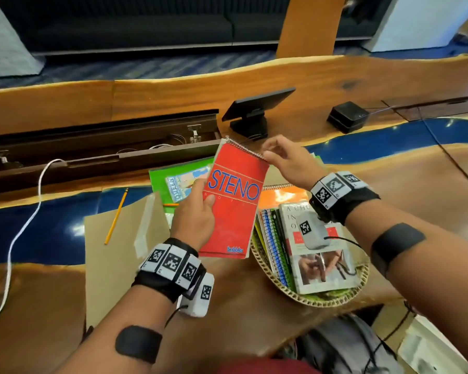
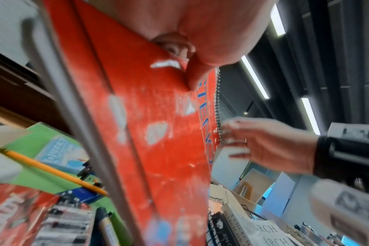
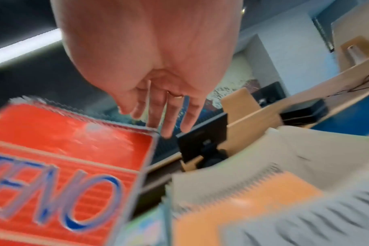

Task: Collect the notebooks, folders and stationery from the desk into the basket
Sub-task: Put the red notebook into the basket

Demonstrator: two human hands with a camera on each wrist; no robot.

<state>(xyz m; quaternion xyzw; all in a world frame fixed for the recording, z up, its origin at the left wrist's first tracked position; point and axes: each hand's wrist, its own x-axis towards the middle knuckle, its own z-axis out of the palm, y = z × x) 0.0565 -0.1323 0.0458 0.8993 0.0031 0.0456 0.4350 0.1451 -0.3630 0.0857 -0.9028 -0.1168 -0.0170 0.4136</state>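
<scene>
Gripping the red steno pad (image 1: 233, 201) along its left edge, the left hand (image 1: 193, 217) has its thumb laid over the cover and its fingers curled behind, so the pad is held up off the desk (image 1: 254, 287), tilted, spiral binding at the top. The right hand (image 1: 287, 160) is up at the pad's top right corner, fingers loosely spread and relaxed; the fingertips (image 3: 169, 131) are seen right at the spiral, but it can't be told whether they're actually touching it, and nothing is grasped. The pad is hanging just left of the basket (image 1: 265, 268), which sits near the desk's front edge and is already packed with upright spiral notebooks (image 1: 272, 247) and a white book (image 1: 316, 247) leaning on them. Behind the basket an orange notebook (image 1: 284, 194) is lying flat. A green folder (image 1: 170, 179) is found behind the pad toward the desk's middle, partly hidden by it. A yellow pencil (image 1: 116, 217) is lying on a brown folder (image 1: 116, 255) over toward the left side, well apart from the basket. In the left wrist view some markers (image 2: 107, 228) and a red packet (image 2: 17, 214) can be made out under the pad, pretty blurry though. Toward the back edge a small black screen (image 1: 254, 109) on a stand and a black box (image 1: 347, 117) are parked, and a white cable (image 1: 25, 225) is trailing across the left side.
</scene>
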